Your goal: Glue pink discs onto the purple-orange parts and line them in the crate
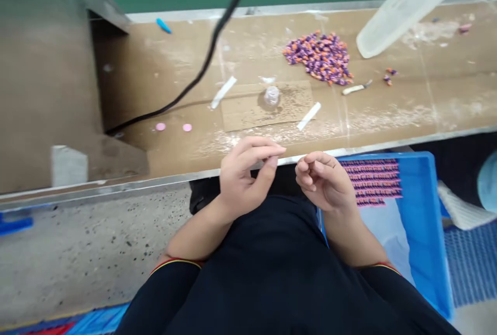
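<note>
My left hand [248, 177] hovers just in front of the bench edge, its fingers fairly straight and the thumb tip pressed up against them. Anything in that pinch is hidden or too small to name. A short gap to the right, my right hand [326, 179] has curled fingers, thumb against index; I cannot make out anything between them. Beyond both hands, a small clear, roundish object [272, 96] sits on a stained cardboard piece [243, 115]. White strips [309, 116] lie near it. Farther back is a heap of small purple and orange pieces [322, 58].
A blue crate [425, 221] at my right holds rows of purple-pink pieces [373, 179]. On the bench are a white-handled tool [355, 88], a translucent bottle [407, 9], pink discs [187, 127] and a blue item [163, 25]. A black cable [205, 60] hangs across the left side.
</note>
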Demonstrator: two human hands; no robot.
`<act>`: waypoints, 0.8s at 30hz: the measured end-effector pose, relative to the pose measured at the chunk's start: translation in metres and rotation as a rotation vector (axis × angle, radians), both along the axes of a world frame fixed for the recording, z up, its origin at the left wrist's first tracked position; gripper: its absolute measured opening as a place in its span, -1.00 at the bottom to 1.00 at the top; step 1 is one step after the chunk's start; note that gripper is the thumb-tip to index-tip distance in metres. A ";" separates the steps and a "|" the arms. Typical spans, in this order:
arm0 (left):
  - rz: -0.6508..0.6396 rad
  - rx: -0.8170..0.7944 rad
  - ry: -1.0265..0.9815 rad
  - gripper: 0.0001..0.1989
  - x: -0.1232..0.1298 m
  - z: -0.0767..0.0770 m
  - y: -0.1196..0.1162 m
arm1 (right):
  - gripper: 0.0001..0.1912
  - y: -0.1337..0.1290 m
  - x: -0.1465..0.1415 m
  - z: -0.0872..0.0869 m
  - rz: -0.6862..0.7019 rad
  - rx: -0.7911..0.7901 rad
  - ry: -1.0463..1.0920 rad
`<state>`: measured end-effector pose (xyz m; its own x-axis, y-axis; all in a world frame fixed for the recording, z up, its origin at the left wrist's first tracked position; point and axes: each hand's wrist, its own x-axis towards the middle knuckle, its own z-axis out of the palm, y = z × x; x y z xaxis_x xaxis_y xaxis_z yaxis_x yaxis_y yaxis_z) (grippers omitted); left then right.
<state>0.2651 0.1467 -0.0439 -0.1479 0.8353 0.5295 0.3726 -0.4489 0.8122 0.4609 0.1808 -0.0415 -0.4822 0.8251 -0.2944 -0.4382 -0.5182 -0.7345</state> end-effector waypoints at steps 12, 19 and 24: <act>0.223 0.155 0.075 -0.82 -0.011 0.003 -0.022 | -0.81 -0.007 -0.046 0.011 0.300 -0.210 0.283; 0.348 0.252 0.168 -0.79 -0.018 0.006 -0.022 | -0.69 -0.017 -0.050 0.011 0.293 -0.245 0.290; 0.460 0.354 0.270 -0.81 -0.019 0.003 -0.019 | -0.52 -0.020 -0.045 0.013 0.334 -0.241 0.332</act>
